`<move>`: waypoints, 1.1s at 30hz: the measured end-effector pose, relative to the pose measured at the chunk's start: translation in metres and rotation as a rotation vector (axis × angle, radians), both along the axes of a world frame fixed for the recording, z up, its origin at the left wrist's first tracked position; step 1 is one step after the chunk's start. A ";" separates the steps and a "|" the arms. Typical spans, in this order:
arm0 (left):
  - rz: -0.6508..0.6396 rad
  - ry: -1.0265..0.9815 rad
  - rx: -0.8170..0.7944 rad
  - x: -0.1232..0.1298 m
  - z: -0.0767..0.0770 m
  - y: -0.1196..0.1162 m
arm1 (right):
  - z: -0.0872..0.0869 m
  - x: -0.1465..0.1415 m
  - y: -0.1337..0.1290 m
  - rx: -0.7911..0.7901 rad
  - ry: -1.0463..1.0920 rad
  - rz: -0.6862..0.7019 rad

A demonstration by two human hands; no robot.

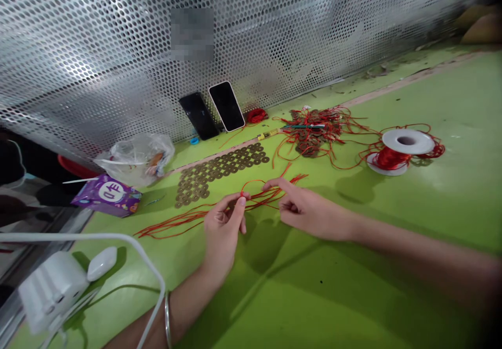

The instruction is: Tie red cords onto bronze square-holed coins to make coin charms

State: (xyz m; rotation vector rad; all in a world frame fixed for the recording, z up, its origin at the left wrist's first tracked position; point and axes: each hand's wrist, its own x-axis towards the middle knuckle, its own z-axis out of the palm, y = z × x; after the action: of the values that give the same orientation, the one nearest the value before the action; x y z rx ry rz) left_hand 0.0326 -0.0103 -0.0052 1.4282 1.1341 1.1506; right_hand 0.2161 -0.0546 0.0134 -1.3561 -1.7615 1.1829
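My left hand (224,222) pinches a thin red cord (251,182) between thumb and index finger, just above the green table. The cord makes a small arc towards my right hand (304,205). That hand has its index finger stretched to the cord's loop, while its other fingers curl in; a strand seems to run to them, though the grip itself is partly hidden. Beneath and behind both hands lies a bundle of loose red cords (176,222). Flat rows of brown coins with holes (223,167) lie just beyond.
A white spool of red cord (408,141) stands at right. Coins tied with red cord (314,129) lie piled behind. Two phones (227,106) lean on the perforated metal panel. At left are a plastic bag (135,153), a purple box (112,195) and a white charger (53,289) with a cable.
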 end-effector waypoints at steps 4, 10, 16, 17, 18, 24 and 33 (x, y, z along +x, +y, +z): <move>-0.027 0.017 -0.022 0.000 0.000 0.000 | -0.001 -0.001 0.000 -0.007 -0.021 -0.017; -0.039 -0.046 -0.058 0.003 0.005 -0.001 | -0.001 -0.003 -0.001 0.014 -0.069 0.006; -0.028 -0.087 -0.072 0.003 0.005 -0.001 | -0.002 -0.004 -0.002 0.061 -0.143 0.016; -0.019 -0.089 -0.072 0.003 0.004 0.000 | -0.002 -0.003 -0.002 0.064 -0.142 0.017; -0.009 -0.089 -0.073 0.003 0.004 0.000 | -0.002 -0.003 -0.002 0.071 -0.139 0.018; 0.036 -0.085 -0.060 0.004 0.004 0.000 | -0.001 -0.002 -0.001 0.081 -0.156 0.023; -0.088 -0.126 -0.101 0.002 0.006 0.000 | 0.003 -0.004 -0.002 0.158 -0.155 -0.061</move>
State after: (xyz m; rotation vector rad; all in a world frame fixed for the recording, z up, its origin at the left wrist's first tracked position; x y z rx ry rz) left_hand 0.0348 -0.0102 0.0003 1.2976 1.0169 1.0903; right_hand 0.2118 -0.0563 0.0161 -1.4275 -1.8639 0.9069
